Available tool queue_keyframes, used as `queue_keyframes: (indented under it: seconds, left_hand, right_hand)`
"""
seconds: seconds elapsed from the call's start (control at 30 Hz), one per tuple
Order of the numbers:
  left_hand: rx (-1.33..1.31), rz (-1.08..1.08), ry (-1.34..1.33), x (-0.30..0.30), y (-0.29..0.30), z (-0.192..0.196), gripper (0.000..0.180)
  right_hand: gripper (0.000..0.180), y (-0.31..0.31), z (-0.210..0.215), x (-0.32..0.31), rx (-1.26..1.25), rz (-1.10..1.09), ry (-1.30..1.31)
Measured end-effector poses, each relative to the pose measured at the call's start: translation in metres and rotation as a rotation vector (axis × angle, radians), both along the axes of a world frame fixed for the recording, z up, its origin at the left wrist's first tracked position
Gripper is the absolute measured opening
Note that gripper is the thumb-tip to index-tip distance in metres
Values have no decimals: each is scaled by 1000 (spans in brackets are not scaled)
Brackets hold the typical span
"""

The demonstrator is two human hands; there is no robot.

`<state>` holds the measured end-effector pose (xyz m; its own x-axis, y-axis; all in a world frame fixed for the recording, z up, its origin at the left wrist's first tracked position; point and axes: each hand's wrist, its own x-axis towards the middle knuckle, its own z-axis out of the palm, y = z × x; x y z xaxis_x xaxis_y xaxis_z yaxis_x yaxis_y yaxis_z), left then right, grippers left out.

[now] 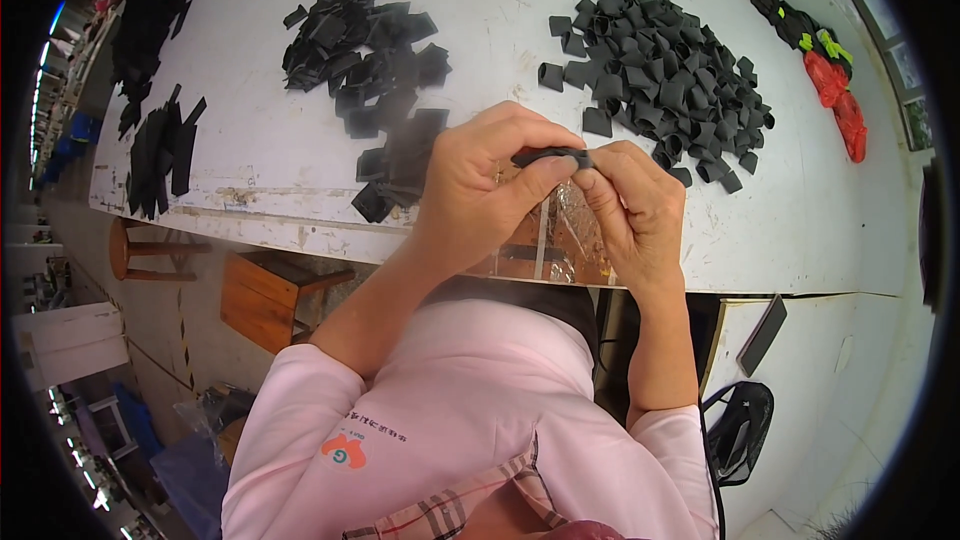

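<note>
Fingers [545, 172] of our left hand [480, 185] and right hand [635, 205] pinch a black strip [552, 155] between them above the white table [250, 155], so we judge we are mid-fold, and next we need a firmer squeeze

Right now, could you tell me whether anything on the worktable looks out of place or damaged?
The white worktable has a scuffed, chipped front edge. The piles of black pieces look sorted, and both hands pinch one black piece.
</note>
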<state>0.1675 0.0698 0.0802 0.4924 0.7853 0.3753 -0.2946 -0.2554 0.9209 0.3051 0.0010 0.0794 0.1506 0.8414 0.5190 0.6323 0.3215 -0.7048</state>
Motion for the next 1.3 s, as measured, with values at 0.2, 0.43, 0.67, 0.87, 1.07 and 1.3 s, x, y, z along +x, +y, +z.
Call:
queue_keyframes:
  seconds: [0.2, 0.43, 0.67, 0.87, 1.07, 1.3]
  left_hand:
    - [494, 132, 211, 3, 7, 8, 10]
    - [-200, -68, -171, -1, 3, -19, 7]
    - [46, 79, -18, 6, -2, -27, 8]
    - [201, 599, 187, -28, 12, -70, 19]
    - [218, 966, 974, -131, 63, -153, 30]
    - [45, 795, 958, -147, 77, -140, 6]
  right_hand:
    - [8, 0, 2, 4, -95, 23, 146]
    - [10, 5, 10, -8, 7, -4, -104]
    - [10, 2, -8, -15, 139, -140, -176]
    - [14, 4, 14, 34, -112, 91, 483]
    - [24, -9, -20, 10, -166, -218, 510]
    - [10, -25, -48, -49, -454, 58, 474]
